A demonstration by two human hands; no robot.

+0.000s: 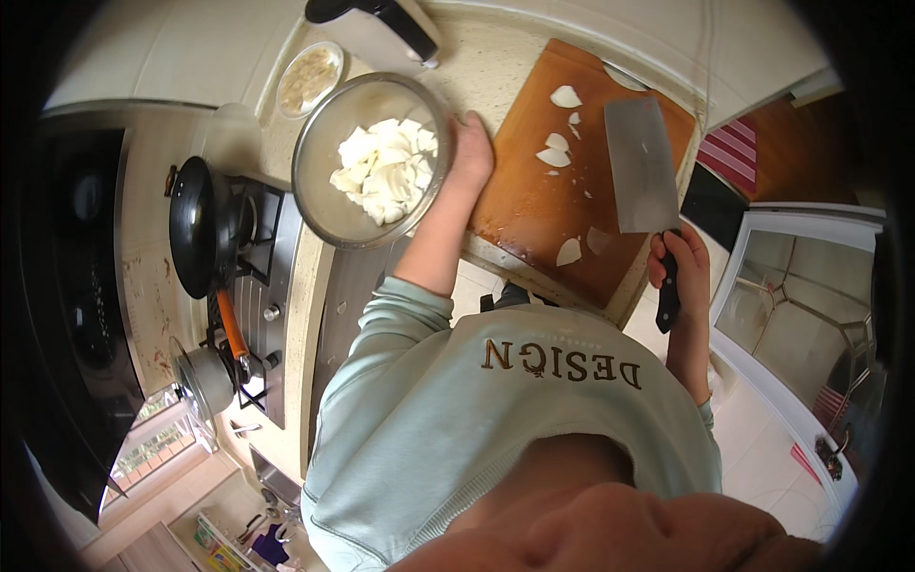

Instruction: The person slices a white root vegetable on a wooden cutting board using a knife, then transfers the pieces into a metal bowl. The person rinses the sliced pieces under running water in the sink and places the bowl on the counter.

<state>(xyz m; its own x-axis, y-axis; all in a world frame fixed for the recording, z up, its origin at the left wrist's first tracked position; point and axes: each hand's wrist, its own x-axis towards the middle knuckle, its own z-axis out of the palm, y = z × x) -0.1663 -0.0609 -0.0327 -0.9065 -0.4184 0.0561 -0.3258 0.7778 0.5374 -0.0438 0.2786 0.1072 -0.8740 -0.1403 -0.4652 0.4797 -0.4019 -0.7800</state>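
Observation:
My left hand (472, 154) grips the right rim of a steel mixing bowl (309, 171), tilted so that its inside shows. White cut vegetable pieces (389, 168), possibly onion, lie in the bowl. The black handle of a cleaver (640, 164) is in my right hand (685, 264). Its broad blade points away from me, over the right part of a wooden cutting board (525, 164). Several white pieces (566, 96) and small scraps are scattered on the board. The fingers of my left hand are partly hidden by the bowl.
A plate of pale chopped food (311, 79) and a black-and-white appliance (382, 32) stand behind the bowl. At left, a black wok (193, 225) with an orange handle and a glass-lidded pot (204, 382) are on the gas hob (268, 336). A glass-paned white door (793, 286) is at right.

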